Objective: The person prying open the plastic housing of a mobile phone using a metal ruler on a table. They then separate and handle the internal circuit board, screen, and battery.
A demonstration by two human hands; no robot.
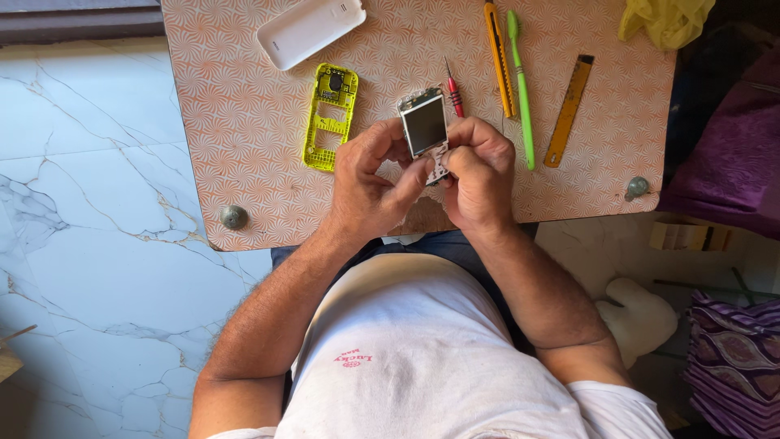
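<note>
Phone inner assembly, screen up, was held just above the small patterned table, pinched between both hands. Left hand gripped its lower-left edge; right hand clamped the bottom-right corner. Teardown looked well along: yellow phone frame and white back cover lay apart on table. Red screwdriver, box cutter, green toothbrush, ruler idle nearby. Board and screen not yet separated.

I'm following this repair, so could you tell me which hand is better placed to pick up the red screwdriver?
Probably the right hand: the red screwdriver lies just beyond its knuckles, while the left hand steadies the phone board.
</note>
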